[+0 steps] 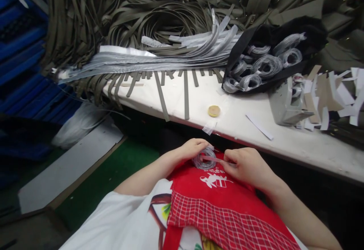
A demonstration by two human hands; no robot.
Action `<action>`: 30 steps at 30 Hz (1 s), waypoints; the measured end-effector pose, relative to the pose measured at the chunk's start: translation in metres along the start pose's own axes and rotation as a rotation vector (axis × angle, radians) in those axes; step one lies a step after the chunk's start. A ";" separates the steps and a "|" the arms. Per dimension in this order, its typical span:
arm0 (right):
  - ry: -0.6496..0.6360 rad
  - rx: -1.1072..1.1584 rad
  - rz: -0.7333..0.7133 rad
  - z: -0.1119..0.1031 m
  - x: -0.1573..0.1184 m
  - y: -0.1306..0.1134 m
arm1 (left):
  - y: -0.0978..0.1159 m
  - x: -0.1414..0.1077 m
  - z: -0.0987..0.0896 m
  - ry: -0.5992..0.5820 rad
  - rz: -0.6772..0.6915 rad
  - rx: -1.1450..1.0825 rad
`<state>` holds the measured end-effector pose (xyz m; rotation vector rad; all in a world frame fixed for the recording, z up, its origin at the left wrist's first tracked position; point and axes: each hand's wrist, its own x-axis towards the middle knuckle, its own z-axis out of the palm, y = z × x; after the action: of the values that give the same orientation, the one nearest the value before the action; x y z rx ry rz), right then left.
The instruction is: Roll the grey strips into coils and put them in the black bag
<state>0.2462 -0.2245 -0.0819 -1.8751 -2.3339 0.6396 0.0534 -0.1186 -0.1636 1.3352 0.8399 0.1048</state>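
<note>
My left hand (195,147) is closed around the edge of a small coil of greyish, semi-clear strip (209,163), held in front of the red apron (196,176). A length of the strip (212,159) runs from the coil across to my right hand (246,164), whose closed fingers pinch it. Both hands are just off the front edge of the white table (196,102). Part of the coil is hidden behind my left fingers.
A black bag (236,54) on the table holds several similar coils (267,66). Long silvery strips (159,63) lie across dark olive straps (159,11). Nearby are a yellow tape roll (214,110), a grey tape dispenser (284,104) and a white paper strip (258,126).
</note>
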 end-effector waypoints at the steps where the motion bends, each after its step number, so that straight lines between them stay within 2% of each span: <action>1: 0.001 -0.019 -0.012 0.000 -0.001 0.000 | 0.000 -0.001 -0.001 0.000 0.021 0.012; 4: -0.004 -0.063 -0.044 -0.001 -0.005 -0.002 | 0.001 -0.003 -0.003 0.002 0.081 0.047; 6: -0.010 -0.089 -0.049 0.002 -0.003 -0.004 | 0.002 -0.005 -0.002 -0.018 0.048 0.059; 9: -0.019 -0.107 -0.047 0.015 0.008 -0.010 | 0.007 -0.007 0.004 -0.064 -0.007 0.083; 12: -0.017 -0.053 -0.021 0.028 0.021 -0.014 | 0.014 -0.010 0.009 -0.045 0.069 0.170; 15: -0.016 0.156 0.044 0.033 0.023 -0.011 | 0.018 -0.013 0.010 0.010 0.146 0.254; 18: 0.002 0.468 0.054 0.030 0.017 -0.001 | 0.019 -0.015 0.007 0.030 0.138 0.232; 21: 0.106 0.650 0.067 0.029 0.014 0.007 | 0.020 -0.018 0.004 -0.003 0.186 0.230; 25: 0.244 0.761 0.147 0.040 0.021 0.012 | 0.025 -0.021 0.008 -0.008 0.364 0.419; 27: 0.240 0.873 0.194 0.050 0.028 0.017 | 0.026 -0.023 0.011 0.034 0.417 0.510; 30: 0.101 1.129 0.305 0.068 0.039 0.026 | 0.023 -0.025 0.014 0.068 0.453 0.545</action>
<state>0.2388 -0.2015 -0.1604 -1.5627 -1.1130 1.4299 0.0534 -0.1367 -0.1314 2.0341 0.6276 0.2912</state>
